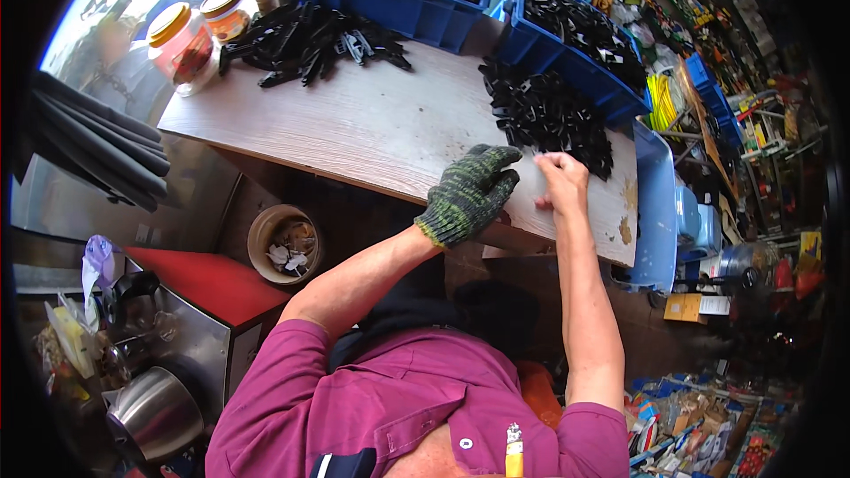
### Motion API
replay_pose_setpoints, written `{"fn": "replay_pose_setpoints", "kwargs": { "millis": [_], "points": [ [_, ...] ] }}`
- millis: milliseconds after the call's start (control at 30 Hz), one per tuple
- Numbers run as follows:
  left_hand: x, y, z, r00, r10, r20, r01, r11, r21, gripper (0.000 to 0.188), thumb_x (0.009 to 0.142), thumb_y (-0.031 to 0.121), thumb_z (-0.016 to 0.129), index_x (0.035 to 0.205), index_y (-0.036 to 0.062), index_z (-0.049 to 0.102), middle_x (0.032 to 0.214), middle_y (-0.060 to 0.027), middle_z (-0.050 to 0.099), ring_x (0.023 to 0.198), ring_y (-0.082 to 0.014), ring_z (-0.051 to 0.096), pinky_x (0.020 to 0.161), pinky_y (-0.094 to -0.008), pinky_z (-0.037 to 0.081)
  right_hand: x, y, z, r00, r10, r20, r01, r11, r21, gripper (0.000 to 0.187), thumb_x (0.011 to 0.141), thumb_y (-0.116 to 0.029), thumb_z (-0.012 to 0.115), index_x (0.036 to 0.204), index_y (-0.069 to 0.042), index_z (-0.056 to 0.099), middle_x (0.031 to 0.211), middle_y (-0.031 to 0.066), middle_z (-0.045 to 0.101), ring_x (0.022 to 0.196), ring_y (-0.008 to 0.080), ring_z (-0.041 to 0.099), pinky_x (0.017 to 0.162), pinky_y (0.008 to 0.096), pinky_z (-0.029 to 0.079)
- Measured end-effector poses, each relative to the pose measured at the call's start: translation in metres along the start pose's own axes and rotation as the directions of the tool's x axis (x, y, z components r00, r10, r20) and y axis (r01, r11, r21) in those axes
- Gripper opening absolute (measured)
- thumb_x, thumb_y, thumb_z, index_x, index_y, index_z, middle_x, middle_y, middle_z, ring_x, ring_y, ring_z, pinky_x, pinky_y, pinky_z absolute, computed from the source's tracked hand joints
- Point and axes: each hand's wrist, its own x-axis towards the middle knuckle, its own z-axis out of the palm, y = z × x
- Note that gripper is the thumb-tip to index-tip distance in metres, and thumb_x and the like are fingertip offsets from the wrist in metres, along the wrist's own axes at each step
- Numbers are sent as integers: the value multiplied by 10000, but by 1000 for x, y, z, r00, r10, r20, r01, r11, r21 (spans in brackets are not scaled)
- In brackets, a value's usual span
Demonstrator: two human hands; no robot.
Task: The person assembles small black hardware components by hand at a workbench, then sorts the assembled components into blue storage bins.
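Two hands meet at the wooden tabletop (pixel 354 128) edge: my gloved left hand (pixel 469 195) lies curled, holding nothing I can see; my bare right hand (pixel 560 179) pinches at the black plastic clips (pixel 549 115) heaped just beyond.

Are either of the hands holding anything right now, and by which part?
Cannot tell for sure. The bare right hand pinches at the near edge of the black parts pile; any piece held is hidden. The gloved left hand rests beside it, apparently empty.
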Motion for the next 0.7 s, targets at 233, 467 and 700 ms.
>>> {"fn": "replay_pose_setpoints", "kwargs": {
  "millis": [233,467,700],
  "points": [
    [24,-8,0,979,139,146,-151,986,75,356,907,107,624,1261,69,610,1161,-177,644,1068,-376,622,905,-440,512,-30,0,8,945,-149,292,-10,878,479,135,919,-177,664,908,-44,650,497,-36,439,375,80,375,398,269,402],
    [20,-8,3,995,28,96,-38,993,109,256,934,225,609,1135,76,663,1016,-172,700,947,-376,669,806,-463,535,-40,4,20,973,-131,189,28,883,468,227,922,-238,704,912,-13,671,523,-40,470,378,62,373,383,252,414],
    [27,-18,1,982,-181,-45,185,978,96,228,924,206,619,1091,58,663,996,-169,710,927,-356,683,792,-438,543,-49,-4,36,973,-189,130,126,915,384,309,946,-282,700,986,23,673,536,-36,487,379,58,363,367,241,394]
  ]
}}
